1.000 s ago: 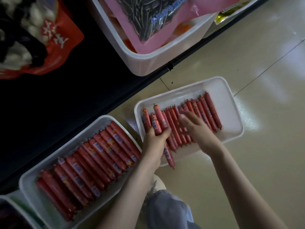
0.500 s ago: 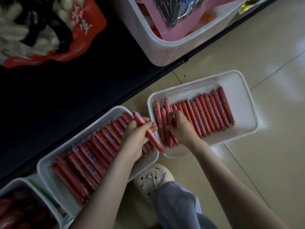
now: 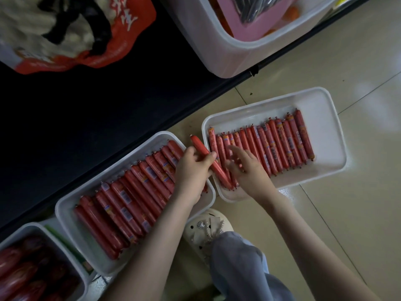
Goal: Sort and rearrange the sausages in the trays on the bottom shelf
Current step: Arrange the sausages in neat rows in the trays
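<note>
A pale beige tiled floor (image 3: 358, 61) fills the right side of the frame, and a dark, shadowed shelf (image 3: 86, 109) fills the upper left. At the top centre a large white plastic tub (image 3: 217, 44) holds a pink packet. A red-and-white printed bag (image 3: 65, 29) lies in the top left corner.

Two white rectangular plastic trays sit on the floor, just beside each other. The left tray (image 3: 65, 213), in the lower left, is packed with a row of thick red sausages (image 3: 130, 198). The right tray (image 3: 325, 109), at centre right, holds a row of thinner red sausages (image 3: 277, 144) with bare space at its right end. A third white tray (image 3: 54, 237) of dark red items sits in the bottom left corner.

A blue-grey trouser leg (image 3: 238, 263) and a cream shoe trimmed with beads (image 3: 208, 227) show at bottom centre.

The left hand (image 3: 191, 168) has its fingers wrapped round one slim red sausage (image 3: 198, 144), which slants across the gap between the two trays with its lower end inside the right one. The right hand (image 3: 249, 170), slightly blurred, rests loosely spread fingers on the left end of the thinner row, grasping nothing.
</note>
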Demonstrator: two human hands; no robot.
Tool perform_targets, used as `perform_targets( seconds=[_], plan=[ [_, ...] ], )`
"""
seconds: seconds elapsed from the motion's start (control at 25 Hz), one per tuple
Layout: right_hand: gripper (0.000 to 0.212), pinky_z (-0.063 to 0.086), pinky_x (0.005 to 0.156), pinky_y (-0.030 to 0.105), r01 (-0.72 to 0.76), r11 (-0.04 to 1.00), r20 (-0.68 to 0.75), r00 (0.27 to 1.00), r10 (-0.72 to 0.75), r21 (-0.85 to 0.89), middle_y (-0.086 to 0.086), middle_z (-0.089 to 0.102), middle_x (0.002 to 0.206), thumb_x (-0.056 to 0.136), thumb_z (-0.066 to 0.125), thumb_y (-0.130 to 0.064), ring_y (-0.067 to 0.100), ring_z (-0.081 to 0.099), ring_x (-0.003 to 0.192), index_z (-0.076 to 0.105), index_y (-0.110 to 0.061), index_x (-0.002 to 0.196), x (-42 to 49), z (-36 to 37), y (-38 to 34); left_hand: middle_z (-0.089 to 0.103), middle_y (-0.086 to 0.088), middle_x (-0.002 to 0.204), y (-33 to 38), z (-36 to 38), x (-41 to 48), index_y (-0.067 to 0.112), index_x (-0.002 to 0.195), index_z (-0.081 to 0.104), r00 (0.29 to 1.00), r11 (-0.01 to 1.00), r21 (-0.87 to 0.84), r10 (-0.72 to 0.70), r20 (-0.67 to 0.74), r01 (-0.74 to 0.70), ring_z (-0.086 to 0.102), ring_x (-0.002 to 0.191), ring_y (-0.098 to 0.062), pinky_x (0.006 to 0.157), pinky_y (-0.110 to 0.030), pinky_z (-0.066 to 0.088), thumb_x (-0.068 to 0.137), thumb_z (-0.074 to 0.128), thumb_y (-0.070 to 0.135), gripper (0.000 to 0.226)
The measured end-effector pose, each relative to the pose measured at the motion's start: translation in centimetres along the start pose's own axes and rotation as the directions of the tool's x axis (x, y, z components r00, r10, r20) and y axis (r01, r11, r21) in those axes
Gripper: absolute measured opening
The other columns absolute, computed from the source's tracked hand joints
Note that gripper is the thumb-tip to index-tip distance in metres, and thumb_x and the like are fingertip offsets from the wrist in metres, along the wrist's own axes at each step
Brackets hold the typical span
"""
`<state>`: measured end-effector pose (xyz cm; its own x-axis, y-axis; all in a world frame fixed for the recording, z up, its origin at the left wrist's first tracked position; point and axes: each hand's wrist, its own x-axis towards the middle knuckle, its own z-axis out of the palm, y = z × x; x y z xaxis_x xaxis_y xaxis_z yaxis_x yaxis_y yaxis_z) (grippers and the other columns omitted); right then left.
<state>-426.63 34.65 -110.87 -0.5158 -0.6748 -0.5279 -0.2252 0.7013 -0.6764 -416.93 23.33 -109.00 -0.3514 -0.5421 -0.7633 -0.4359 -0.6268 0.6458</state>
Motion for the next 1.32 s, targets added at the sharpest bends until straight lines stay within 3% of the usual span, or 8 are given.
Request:
perform_targets(
  seconds=[0.08,0.24,0.4,0.52,0.68,0.8,1.08,1.32],
  plan=[
    [0.044,0.047,0.086,0.021,0.045,0.96,0.089,0.993,-0.072,0.277,-0.003,0.056,0.111,0.092,0.06,-0.021,0.011,0.057,0.098,0.05,-0.018,0.135,-0.7,0.0,-2.1,0.071,-0.008,0.101,-0.3,0.1,0.1,0.012,0.101,0.062,0.999,0.999,0.031,0.04,-0.006,-0.039,0.069,0.096,-0.023,0.083,-0.042,0.057,0.08,0.07,0.033,0.031],
    [0.042,0.04,0.071,0.011,0.138,0.99,-0.087,0.987,-0.134,0.04,0.002,0.056,0.106,0.09,0.058,-0.004,0.01,0.056,0.081,0.051,-0.007,0.131,-0.4,0.2,-1.4,0.063,-0.004,0.125,0.1,-0.2,-0.1,0.02,0.125,0.058,0.975,0.945,0.241,0.216,0.057,-0.224,0.059,0.117,-0.019,0.099,-0.034,0.048,0.095,0.052,0.038,0.036],
    [0.037,0.038,0.086,0.035,-0.13,0.964,-0.062,0.991,0.119,-0.234,0.022,0.053,0.12,0.093,0.051,-0.009,0.037,0.049,0.11,0.044,0.002,0.128,1.0,0.1,2.2,0.034,-0.017,0.152,-1.6,-0.2,0.9,0.005,0.15,0.024,0.785,0.193,0.889,0.57,0.243,-0.416,0.028,0.142,-0.03,0.118,-0.041,0.02,0.097,0.048,0.032,0.064],
    [0.039,0.036,0.096,0.042,-0.079,0.909,0.001,0.996,0.087,-0.409,0.019,0.051,0.123,0.095,0.05,-0.024,0.037,0.044,0.116,0.045,0.0,0.125,1.6,0.5,1.9,0.049,-0.02,0.14,-3.8,-0.4,2.1,0.002,0.147,0.028,0.755,-0.068,0.933,0.567,0.329,-0.355,0.042,0.134,-0.03,0.118,-0.045,0.012,0.095,0.036,0.04,0.065],
    [0.066,0.019,0.115,0.047,0.2,0.848,0.033,0.977,-0.211,-0.49,0.02,0.022,0.152,0.095,0.048,-0.026,0.037,0.019,0.141,0.016,-0.011,0.151,4.0,1.4,0.3,0.042,-0.021,0.145,-4.5,-0.3,2.2,0.004,0.147,0.03,0.726,-0.116,0.935,0.601,0.336,-0.336,0.039,0.136,-0.03,0.117,-0.045,0.013,0.095,0.031,0.034,0.061],
    [0.066,0.0,0.119,0.047,0.288,0.768,0.233,0.955,-0.185,-0.572,0.003,-0.003,0.16,0.099,0.036,-0.032,0.023,-0.01,0.147,-0.001,-0.023,0.152,5.4,2.3,0.2,0.033,-0.019,0.151,-4.6,-0.1,2.2,0.004,0.148,0.028,0.7,-0.14,0.936,0.63,0.336,-0.323,0.033,0.14,-0.029,0.117,-0.045,0.012,0.095,0.031,0.033,0.059],
    [0.063,0.0,0.119,0.047,0.34,0.747,0.287,0.936,-0.206,-0.572,-0.009,-0.012,0.157,0.093,0.012,-0.045,0.014,-0.019,0.144,-0.009,-0.026,0.149,2.5,2.7,1.6,0.044,-0.022,0.143,-5.0,-0.6,2.6,0.004,0.139,0.046,0.664,-0.169,0.912,0.638,0.391,-0.375,0.041,0.134,-0.031,0.115,-0.047,0.015,0.097,0.029,0.036,0.056],
    [0.061,0.018,0.117,0.039,0.312,0.789,0.133,0.949,-0.286,-0.529,0.013,0.027,0.153,0.096,0.05,-0.016,0.028,0.022,0.143,0.022,-0.009,0.15,-3.2,-0.5,-3.9,0.028,-0.015,0.154,-0.5,-3.7,-3.7,0.009,0.144,0.039,0.776,0.034,0.909,0.536,0.333,-0.414,0.028,0.141,-0.034,0.117,-0.043,0.014,0.094,0.044,0.017,0.052]
  ],
)
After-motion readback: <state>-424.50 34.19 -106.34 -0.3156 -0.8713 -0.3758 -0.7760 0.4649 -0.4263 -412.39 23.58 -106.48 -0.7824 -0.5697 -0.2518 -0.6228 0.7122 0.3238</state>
